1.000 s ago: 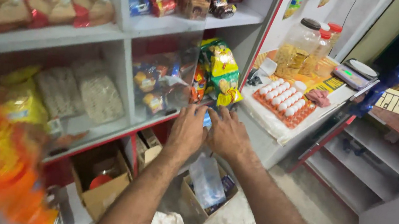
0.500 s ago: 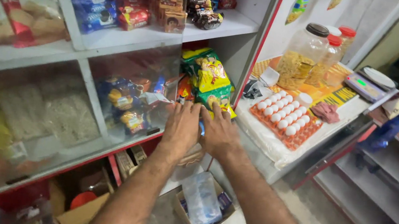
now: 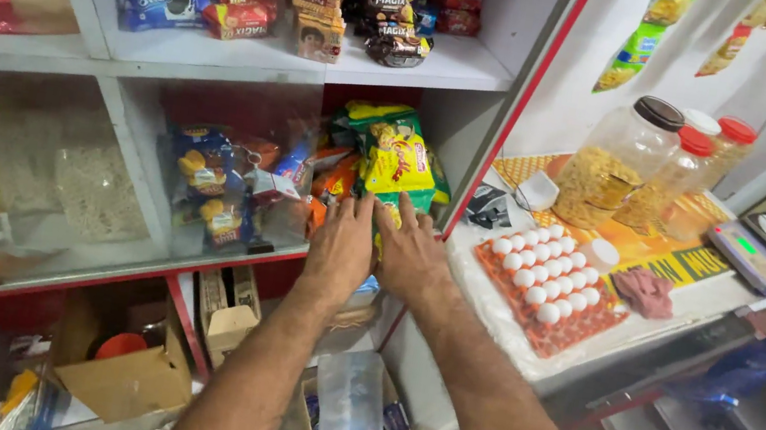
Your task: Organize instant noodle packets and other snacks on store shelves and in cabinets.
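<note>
The white shelf (image 3: pixel 194 263) carries snack packets (image 3: pixel 393 151) — just left of the egg tray (image 3: pixel 549 290). That tray lies on the counter (image 3: pixel 496 338).

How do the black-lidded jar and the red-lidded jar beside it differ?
The black-lidded jar is wider and stands nearer the camera; the red-lidded jar is slimmer and partly hidden behind it. The black-lidded jar holds pale yellow snack pieces filling roughly its lower half; the red-lidded jar's contents look more orange-brown, though they are hard to make out. Both are clear jars, upright on the counter behind the egg tray.
</note>
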